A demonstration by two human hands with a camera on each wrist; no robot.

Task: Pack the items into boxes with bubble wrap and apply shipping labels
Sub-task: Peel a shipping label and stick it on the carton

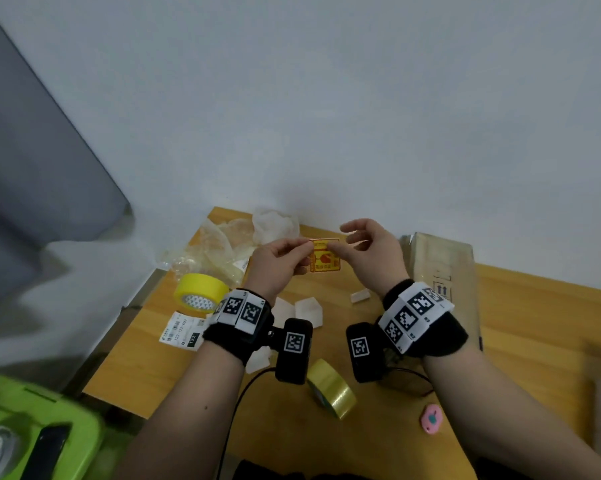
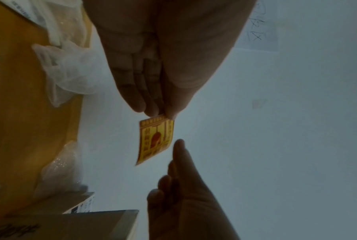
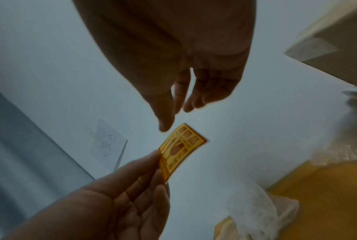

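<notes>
You had the yellow sticker (image 1: pixel 324 255) pinched by one short edge in your left hand (image 1: pixel 281 263), thumb against fingertips, held up in the air above the table (image 1: pixel 521 327) and not touching it. Its long axis ran away from that pinch toward your right hand (image 1: pixel 372 252), so the free end lay just beyond your right thumb tip; in the right wrist view a sliver of wall showed between thumb and sticker, so I read them as apart, barely. Your right hand was released, fingers loosely spread and holding nothing, thumb leading toward the free corner. The right hand was plainly the nearer one for that end; judged from this, the coming move was a peel or a two-handed take, and it turned on meeting that corner edge-on. Whether the backing was already off, I could not tell. The taped cardboard box (image 1: pixel 441 271) stood just outside your right hand, nearest of the surfaces for sticking. Beyond your left hand lay crumpled bubble wrap (image 1: pixel 219 247) and a white foam sheet (image 1: pixel 275 225); under your left wrist sat a yellow tape roll (image 1: pixel 202 292) and a printed shipping label (image 1: pixel 181 330). A second tape roll (image 1: pixel 332 388) and a pink cutter (image 1: pixel 431 419) lay back toward your forearms. Nothing stood between hands and sticker.
</notes>
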